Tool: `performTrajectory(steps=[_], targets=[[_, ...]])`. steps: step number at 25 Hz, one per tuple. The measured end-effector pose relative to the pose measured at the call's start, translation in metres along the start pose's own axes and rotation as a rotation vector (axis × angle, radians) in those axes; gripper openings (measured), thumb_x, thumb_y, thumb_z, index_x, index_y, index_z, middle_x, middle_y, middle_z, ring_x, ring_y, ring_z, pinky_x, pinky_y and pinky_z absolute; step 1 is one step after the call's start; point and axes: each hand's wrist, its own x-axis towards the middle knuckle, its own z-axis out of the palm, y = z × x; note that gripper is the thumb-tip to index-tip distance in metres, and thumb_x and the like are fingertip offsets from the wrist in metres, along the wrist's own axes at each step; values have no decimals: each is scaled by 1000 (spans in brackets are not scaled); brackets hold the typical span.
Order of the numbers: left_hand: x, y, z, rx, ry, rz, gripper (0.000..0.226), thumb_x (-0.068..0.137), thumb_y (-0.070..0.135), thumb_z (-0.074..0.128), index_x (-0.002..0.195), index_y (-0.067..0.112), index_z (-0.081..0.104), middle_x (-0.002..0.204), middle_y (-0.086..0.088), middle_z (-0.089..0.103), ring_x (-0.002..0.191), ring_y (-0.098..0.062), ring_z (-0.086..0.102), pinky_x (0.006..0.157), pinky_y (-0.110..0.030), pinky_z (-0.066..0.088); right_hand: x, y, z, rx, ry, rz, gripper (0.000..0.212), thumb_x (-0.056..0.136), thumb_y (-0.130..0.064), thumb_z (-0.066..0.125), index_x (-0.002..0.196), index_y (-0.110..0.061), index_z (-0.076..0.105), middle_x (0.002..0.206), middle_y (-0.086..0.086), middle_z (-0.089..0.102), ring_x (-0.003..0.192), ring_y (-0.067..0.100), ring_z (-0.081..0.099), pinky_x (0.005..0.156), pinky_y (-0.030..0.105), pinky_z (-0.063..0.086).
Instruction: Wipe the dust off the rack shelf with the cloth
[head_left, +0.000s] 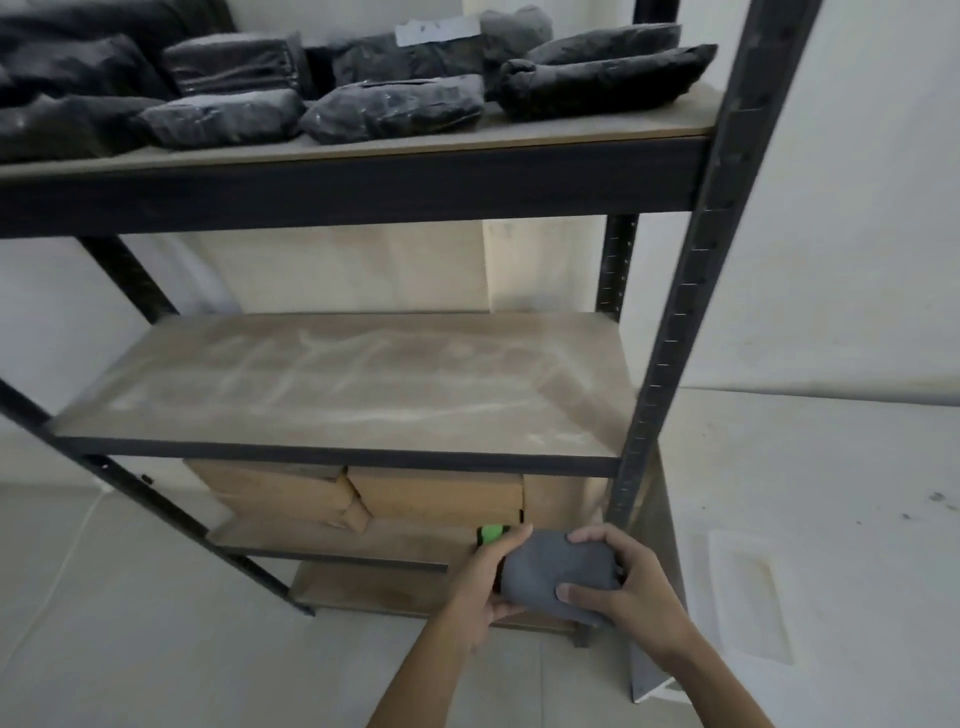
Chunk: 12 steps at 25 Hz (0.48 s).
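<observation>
Cloth (558, 577), grey and bunched into a wad, sits between our two hands low in front of the rack, well below the dusty shelf (337, 384) it is meant for. Our left hand (485, 577) cups its left side with the fingers curled round it, and our right hand (623, 582) clamps it from the right, fingertips over the top and thumb pressed into the near face, so both grips are closed on the fabric. Something with a bright green patch (491, 532) shows just behind the left fingers; we cannot tell what it is or whether we hold it. We judge that we are at the start: cloth gathered, wiping not yet begun, since pale streaks and patches of dust lie across the whole middle board. The next move, as we see it, calls for lifting the wad to that board, pressing it flat and sweeping across it, taking care at the back edge and beside the upright post (675, 332). That shelf carries nothing but dust. The top shelf (597, 132) holds a crowd of dark plastic-wrapped bundles (395, 111) lying side by side, and the lower shelf holds brown cardboard boxes (436, 493) packed close together.
</observation>
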Motion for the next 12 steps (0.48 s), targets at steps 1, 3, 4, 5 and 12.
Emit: performTrajectory(steps=[1,3,4,5,12], targets=[[0,6,-14,23,25,14,38,81,26,85,112,7,72,108,-15,78,102,-32,73,74,-40,62,7,-4,6,12,-13,-4,69,59,-3,99,117,-20,67,107,-2,74,99,19,72,76,33,61],[2,18,-35,-21,-11,74,34,84,16,80,115,6,72,109,-17,78,106,-37,72,80,-41,60,20,-12,19,132,95,8,83,54,-1,100,126,-19,62,111,5,73,101,26,73,82,47,64],[4,24,-43,-53,-43,102,34,83,9,79,116,5,71,112,-18,77,109,-40,71,84,-43,59,26,-15,28,224,186,29,85,55,0,98,129,-18,60,113,10,73,101,29,75,85,51,63],[5,28,-49,-78,-68,121,37,80,3,79,116,4,71,114,-19,76,110,-42,70,87,-45,56,31,-18,39,307,271,52,82,59,0,95,131,-16,58,115,13,73,100,30,75,84,49,64],[9,61,-75,3,-253,136,29,85,13,80,111,6,69,100,-18,79,92,-38,77,87,-51,60,41,-40,114,228,502,56,48,93,-9,72,136,-20,53,115,14,75,104,23,74,70,27,62]])
